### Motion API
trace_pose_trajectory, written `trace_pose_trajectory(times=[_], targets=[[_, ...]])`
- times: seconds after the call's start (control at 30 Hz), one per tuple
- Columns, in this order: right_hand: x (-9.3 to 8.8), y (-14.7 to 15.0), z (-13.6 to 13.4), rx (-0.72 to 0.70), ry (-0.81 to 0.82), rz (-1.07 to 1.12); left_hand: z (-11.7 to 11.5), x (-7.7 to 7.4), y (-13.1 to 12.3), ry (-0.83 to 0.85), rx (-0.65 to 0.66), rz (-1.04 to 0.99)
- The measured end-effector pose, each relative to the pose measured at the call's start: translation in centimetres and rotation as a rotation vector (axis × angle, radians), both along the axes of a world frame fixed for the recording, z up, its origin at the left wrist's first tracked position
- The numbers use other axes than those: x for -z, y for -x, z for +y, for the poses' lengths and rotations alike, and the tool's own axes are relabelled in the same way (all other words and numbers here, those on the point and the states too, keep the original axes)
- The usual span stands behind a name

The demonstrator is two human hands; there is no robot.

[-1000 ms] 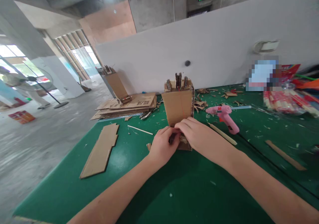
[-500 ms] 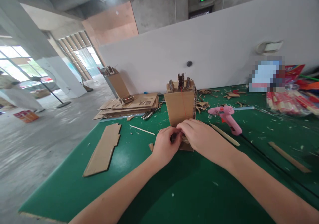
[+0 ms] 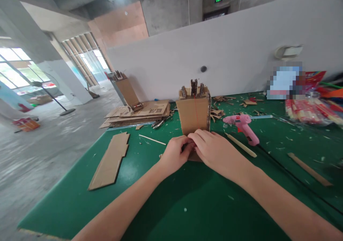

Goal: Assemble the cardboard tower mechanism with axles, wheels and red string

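Observation:
An upright cardboard structure [image 3: 192,114] stands on the green table, with several corrugated strips standing up at its top and a thin red string running down its front. At its foot, my left hand [image 3: 177,149] and my right hand [image 3: 210,144] meet, fingertips pressed together in a pinch. Whatever lies between the fingers is hidden by them. Part of the cardboard base [image 3: 195,157] shows just below the hands. A thin wooden stick [image 3: 152,139] lies to the left of my left hand.
Right of the hands lie a pink glue gun [image 3: 242,123] with a black cord and a wooden stick [image 3: 241,145]. To the left is a notched cardboard piece [image 3: 109,162]. Behind it are stacked cardboard sheets [image 3: 136,113] and a second cardboard structure [image 3: 128,91]. Scraps [image 3: 217,113] litter the back.
Both hands stay at the foot of the structure, and my right hand has shifted slightly down and left over the base. The person at the far left has moved mostly out of view.

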State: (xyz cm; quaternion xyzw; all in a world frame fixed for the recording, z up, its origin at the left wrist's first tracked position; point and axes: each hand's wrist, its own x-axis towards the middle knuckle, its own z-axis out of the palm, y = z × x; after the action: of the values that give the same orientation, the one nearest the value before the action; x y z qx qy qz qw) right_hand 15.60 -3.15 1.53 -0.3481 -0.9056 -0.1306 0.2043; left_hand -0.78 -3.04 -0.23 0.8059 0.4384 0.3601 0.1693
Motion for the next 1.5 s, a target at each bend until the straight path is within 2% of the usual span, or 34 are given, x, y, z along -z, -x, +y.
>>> trace_pose_trajectory(times=[0.4,0.77,1.07,1.5], targets=[[0.14,-0.13,-0.03,-0.086,0.164,0.086,0.29,-0.13,0.67,0.091,0.063,-0.046],[-0.12,-0.40,-0.20,-0.103,0.143,0.136,0.30,-0.08,0.77,0.083,0.080,-0.028],[-0.18,-0.65,-0.17,-0.131,0.177,0.194,0.32,0.16,0.70,-0.014,0.040,0.076],[-0.18,-0.56,-0.16,-0.140,0.194,0.220,-0.01,0.53,0.07,-0.161,-0.057,0.075]])
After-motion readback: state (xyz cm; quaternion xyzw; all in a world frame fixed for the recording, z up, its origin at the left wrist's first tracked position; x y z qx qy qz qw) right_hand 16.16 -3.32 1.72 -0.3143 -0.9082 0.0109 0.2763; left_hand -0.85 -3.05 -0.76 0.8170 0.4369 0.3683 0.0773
